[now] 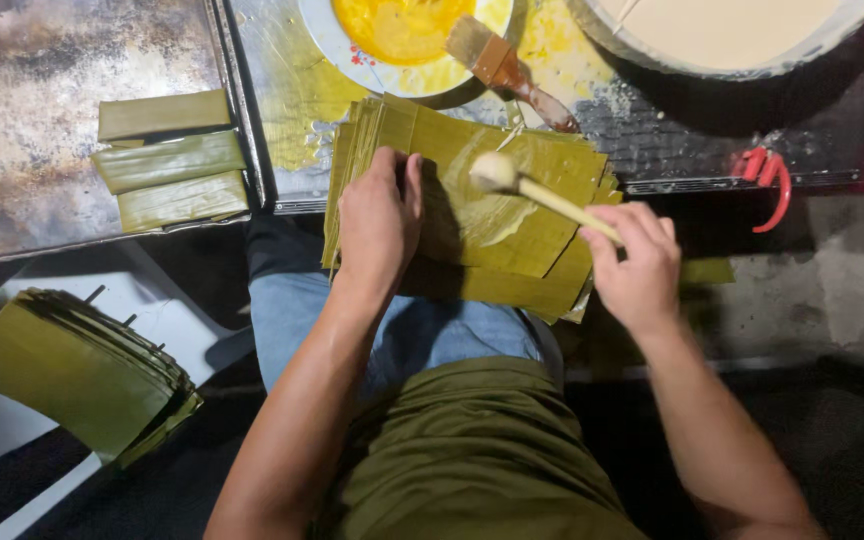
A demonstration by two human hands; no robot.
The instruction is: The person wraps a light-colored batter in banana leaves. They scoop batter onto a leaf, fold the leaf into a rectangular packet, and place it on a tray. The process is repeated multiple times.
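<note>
Wooden ladle in right hand.

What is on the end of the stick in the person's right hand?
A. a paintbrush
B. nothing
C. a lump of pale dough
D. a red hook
C: the right hand holds a thin wooden stick whose tip carries a pale dough lump over the top leaf of the green leaf stack, which the left hand presses flat.
</note>
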